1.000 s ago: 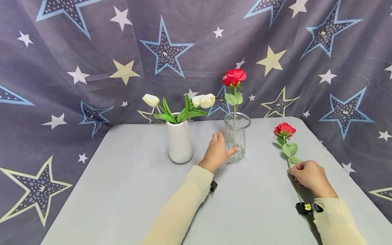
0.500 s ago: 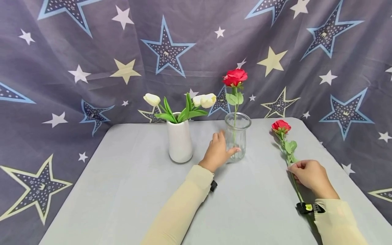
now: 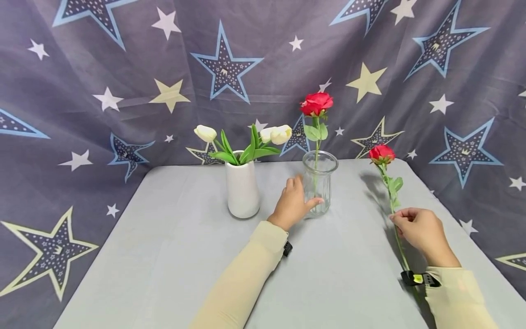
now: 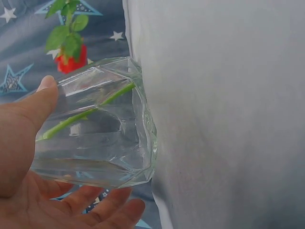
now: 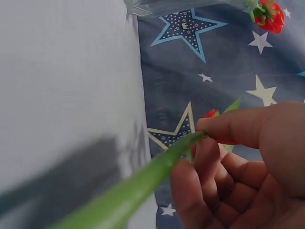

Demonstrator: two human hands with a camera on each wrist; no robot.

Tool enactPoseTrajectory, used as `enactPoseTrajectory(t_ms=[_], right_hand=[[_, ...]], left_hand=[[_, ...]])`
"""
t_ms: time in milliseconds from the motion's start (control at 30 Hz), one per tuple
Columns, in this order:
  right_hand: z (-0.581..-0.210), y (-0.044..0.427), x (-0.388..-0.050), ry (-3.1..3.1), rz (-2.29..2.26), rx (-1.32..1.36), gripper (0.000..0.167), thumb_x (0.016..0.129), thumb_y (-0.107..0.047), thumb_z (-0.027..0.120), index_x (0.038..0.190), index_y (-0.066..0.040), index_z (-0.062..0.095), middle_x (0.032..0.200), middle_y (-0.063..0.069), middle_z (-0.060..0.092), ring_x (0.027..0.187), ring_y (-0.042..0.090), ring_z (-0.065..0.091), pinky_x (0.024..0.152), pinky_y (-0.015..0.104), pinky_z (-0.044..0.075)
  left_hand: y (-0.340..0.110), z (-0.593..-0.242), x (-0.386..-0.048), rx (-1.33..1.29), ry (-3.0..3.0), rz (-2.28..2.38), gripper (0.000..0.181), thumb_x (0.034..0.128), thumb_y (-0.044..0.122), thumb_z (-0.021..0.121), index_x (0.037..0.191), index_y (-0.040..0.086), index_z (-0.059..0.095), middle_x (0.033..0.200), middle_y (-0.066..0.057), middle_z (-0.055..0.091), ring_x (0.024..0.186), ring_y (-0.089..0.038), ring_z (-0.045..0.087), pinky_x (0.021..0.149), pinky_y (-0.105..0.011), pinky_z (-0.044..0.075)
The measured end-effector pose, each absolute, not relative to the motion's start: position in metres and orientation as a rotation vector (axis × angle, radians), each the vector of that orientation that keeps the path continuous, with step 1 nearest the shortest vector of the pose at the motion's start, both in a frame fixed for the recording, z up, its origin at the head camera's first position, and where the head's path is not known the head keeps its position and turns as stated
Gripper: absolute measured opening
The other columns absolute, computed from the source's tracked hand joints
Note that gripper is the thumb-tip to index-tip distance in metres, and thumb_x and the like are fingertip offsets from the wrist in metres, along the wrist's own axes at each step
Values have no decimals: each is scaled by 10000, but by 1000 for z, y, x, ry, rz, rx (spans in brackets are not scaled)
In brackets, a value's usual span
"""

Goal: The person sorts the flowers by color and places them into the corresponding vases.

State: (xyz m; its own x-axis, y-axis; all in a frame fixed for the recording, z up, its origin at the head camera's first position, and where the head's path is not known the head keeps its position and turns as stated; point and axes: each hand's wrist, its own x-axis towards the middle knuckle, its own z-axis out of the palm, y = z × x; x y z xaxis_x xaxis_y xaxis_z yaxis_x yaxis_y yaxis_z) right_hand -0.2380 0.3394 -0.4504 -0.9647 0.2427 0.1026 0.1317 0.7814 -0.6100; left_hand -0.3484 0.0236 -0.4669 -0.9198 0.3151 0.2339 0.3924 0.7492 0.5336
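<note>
A clear glass vase (image 3: 322, 183) stands on the grey-covered table with one red rose (image 3: 316, 104) upright in it. My left hand (image 3: 290, 204) holds the vase from its left side; the left wrist view shows the thumb on one side and the fingers around the other. Between thumb and fingertips, my right hand (image 3: 423, 230) pinches the green stem (image 5: 143, 186) of a second red rose (image 3: 381, 154). That rose leans above the table at the right, its bloom pointing to the back, its shadow falling to the left.
Left of the glass vase stands a white vase (image 3: 242, 192) with white tulips (image 3: 279, 135) and green leaves. A dark curtain with stars (image 3: 263, 55) hangs behind the grey table (image 3: 172, 256).
My right hand has raised the second rose, so its bloom is higher and its shadow has parted from it. The left hand stays at the glass vase.
</note>
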Motion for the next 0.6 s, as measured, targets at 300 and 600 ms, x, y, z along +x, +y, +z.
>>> enactPoseTrajectory(t_ms=[300,600], right_hand=[[-431,336,-236,-2695,914,-258,337,996,-386,672,966,-60,752,711,46,719,572,85,610,493,280,448],[-414,330,-237,-2612,878,-208,329,988,-428,679,968,-114,775,704,-14,741,576,4,653,545,223,439]], left_hand=[[25,-468,-350,-565,-2833,-898,1025,931,606,671,1610,-18,223,1467,-250,408,1284,-361,562,1071,-408,510],[24,-471,-351,-561,-2823,-893,1014,934,598,678,1604,-18,230,1459,-241,416,1283,-350,561,1081,-406,503]])
